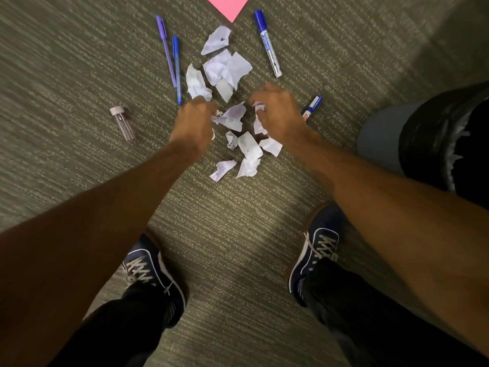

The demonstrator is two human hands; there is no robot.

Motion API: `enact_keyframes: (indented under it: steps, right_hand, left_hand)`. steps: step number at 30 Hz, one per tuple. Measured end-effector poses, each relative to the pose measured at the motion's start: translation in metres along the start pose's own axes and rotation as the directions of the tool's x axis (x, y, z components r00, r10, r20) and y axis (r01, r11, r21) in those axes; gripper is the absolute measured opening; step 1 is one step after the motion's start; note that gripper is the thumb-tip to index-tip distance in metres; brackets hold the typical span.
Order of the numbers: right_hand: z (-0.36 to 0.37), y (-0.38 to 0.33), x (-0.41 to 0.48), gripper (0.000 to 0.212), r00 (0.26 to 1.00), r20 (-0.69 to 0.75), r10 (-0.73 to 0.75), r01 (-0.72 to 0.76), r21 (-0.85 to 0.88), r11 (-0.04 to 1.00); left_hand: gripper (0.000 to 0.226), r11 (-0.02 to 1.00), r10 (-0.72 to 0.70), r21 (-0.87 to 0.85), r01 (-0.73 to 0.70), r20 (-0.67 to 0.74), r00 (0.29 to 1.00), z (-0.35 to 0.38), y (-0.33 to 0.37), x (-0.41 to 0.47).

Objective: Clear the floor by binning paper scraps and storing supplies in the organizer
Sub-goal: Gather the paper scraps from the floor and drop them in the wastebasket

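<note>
Both hands reached down into paper scraps [232, 75] heaped on carpet [66, 62]; left hand [194, 121] curled, fingers pinching scrap at heap's left edge; right hand [277, 112] curled around crumpled scrap at heap's right edge; two pens [172, 56] left of heap; vial [122, 123] further left; blue marker [267, 42] right of heap; bin [423, 144] well right; pink sheet [229, 5] beyond heap.

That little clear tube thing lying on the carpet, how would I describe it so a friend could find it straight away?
Start at the pile of torn white paper scraps in the middle of the carpet, then look left, past the two pens lying side by side. Alone on the carpet there lies a small clear tube with a pale ribbed cap. It is the only see-through thing, and much shorter and stubbier than the pens.
</note>
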State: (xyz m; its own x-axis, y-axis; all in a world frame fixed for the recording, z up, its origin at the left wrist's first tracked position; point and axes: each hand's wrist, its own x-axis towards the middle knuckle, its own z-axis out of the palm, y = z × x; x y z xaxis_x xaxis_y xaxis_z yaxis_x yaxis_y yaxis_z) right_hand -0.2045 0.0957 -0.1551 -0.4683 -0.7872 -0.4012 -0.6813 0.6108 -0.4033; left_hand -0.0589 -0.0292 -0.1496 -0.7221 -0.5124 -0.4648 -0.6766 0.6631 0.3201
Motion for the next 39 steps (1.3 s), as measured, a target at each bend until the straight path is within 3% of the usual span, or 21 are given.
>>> enact_keyframes:
  steps: [14,25,31,39]
  right_hand:
    - [-0.139,-0.004,-0.082,0.020,0.955,-0.256,0.151,-0.037,0.401,0.915]
    - [-0.227,0.066,-0.185,0.021,0.769,-0.448,0.456,-0.243,0.455,0.857]
    - [-0.234,0.130,-0.238,0.023,0.645,-0.437,0.627,-0.434,0.466,0.771]
    - [-0.205,0.194,-0.255,0.015,0.710,-0.285,0.644,-0.530,0.386,0.755]
  left_hand:
    - [0.020,0.988,0.057,-0.136,-0.077,-0.142,0.988,-0.107,0.094,-0.040]
    - [0.020,0.951,0.177,-0.229,-0.206,-0.141,0.974,-0.136,0.260,-0.067]
    - [0.024,0.910,0.289,-0.283,-0.302,-0.087,0.953,-0.109,0.349,-0.073]
    - [0.018,0.886,0.456,-0.142,-0.442,0.089,0.886,-0.045,0.399,-0.066]
